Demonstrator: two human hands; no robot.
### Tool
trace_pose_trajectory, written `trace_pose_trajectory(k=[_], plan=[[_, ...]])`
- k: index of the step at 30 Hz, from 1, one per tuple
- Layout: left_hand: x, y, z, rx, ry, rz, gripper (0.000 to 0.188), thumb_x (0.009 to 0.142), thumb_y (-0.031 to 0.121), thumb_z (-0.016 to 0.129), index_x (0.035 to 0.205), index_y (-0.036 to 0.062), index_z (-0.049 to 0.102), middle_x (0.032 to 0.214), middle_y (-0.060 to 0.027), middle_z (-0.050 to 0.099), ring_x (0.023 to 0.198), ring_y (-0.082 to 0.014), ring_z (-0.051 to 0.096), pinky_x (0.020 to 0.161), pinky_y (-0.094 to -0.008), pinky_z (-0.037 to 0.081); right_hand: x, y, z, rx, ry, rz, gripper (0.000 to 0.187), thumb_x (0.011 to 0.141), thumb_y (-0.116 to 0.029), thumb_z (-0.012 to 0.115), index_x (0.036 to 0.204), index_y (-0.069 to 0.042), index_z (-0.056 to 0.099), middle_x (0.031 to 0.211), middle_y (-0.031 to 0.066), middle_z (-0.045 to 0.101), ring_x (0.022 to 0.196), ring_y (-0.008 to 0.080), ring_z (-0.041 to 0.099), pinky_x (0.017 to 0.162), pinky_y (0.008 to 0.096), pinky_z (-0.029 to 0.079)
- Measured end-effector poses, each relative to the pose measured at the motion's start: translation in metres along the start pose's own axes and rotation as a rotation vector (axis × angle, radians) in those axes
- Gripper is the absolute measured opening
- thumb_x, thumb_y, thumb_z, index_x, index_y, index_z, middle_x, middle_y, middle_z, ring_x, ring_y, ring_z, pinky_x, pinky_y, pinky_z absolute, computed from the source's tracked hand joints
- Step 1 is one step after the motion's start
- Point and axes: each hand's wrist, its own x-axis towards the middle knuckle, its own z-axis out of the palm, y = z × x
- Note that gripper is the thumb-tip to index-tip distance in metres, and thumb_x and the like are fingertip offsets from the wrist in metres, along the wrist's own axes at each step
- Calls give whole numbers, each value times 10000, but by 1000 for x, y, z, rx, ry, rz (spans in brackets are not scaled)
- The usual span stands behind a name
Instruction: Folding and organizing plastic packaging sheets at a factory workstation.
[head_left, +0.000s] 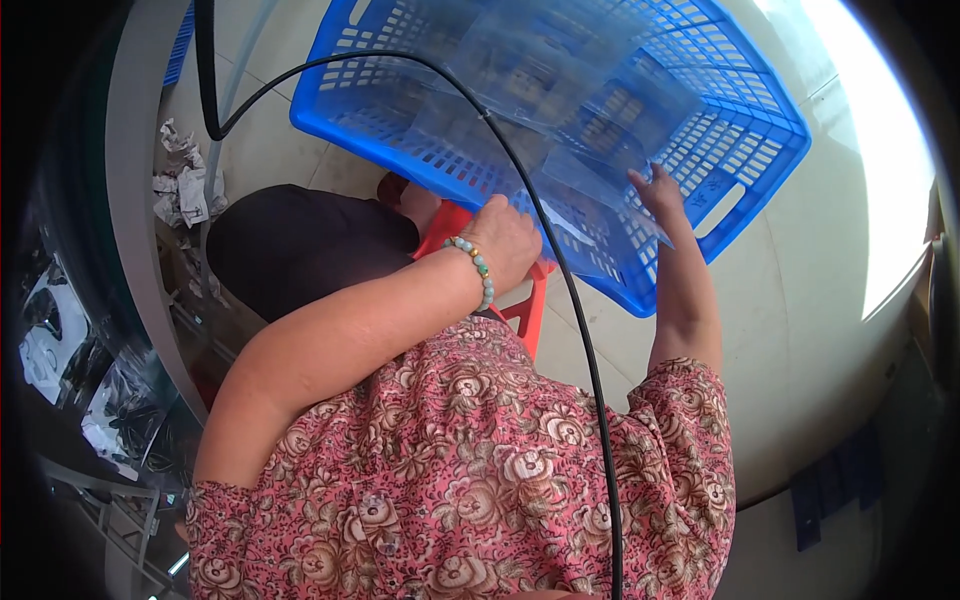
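A large blue plastic basket (733,215) stands tilted in front of me. Inside it lie several flat, clear plastic bags or sheets (520,85), loosely overlapping. My left hand (503,240), with a beaded bracelet (482,272) at its wrist, is curled closed at the basket's near rim; what its fingers hold, if anything, is hidden. Over the basket's right part, my right hand (660,195) has its thumb and a finger apart, beside a clear plastic piece (600,190). The other fingers of that hand are partly hidden.
A black cable (540,210) hangs across the view, in front of the basket. Under my left hand is a red plastic stool (530,318). Crumpled paper (190,190) lies on the floor at left, beside a grey table edge (150,250). Dark-wrapped goods (125,410) sit further left.
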Motion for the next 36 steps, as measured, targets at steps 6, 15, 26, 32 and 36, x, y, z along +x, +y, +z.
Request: trace_pose_trajectory(k=[6,15,26,32,36], plan=[[8,-17,26,-137,123,-41,235,966,203,537,1089,136,726,1088,-90,721,1071,-248,672,916,-409,437,-69,-36,-73,731,315,-99,795,940,-642,616,1475,-55,564,1355,242,662,1294,362,621,1097,421,462],[8,-26,46,-148,156,86,289,987,187,497,1200,153,688,1038,-92,728,1057,-239,671,1018,-415,366,-136,-131,-109,617,-197,-145,639,811,-204,864,1408,-120,652,1293,116,717,1221,263,651,1088,382,464],[-9,-14,28,-221,135,112,322,976,235,553,1264,154,674,1033,-103,725,1046,-259,673,1000,-422,376,-103,-90,-94,682,-261,-123,583,805,-260,873,1304,-12,698,1177,104,748,1063,222,695,1010,335,508],[-2,-16,41,-228,484,93,461,912,204,685,1360,153,584,1086,-90,708,1138,-284,645,1049,-438,402,-85,-94,-88,694,-154,-136,589,832,-295,861,1300,16,687,1183,138,752,1060,247,713,970,344,529],[6,-28,55,-246,512,76,406,906,160,663,1308,149,608,1063,-108,697,1101,-309,653,1022,-455,435,-93,-106,-88,596,-61,-153,599,853,-282,851,1333,20,658,1185,150,749,1060,253,719,969,355,537]])
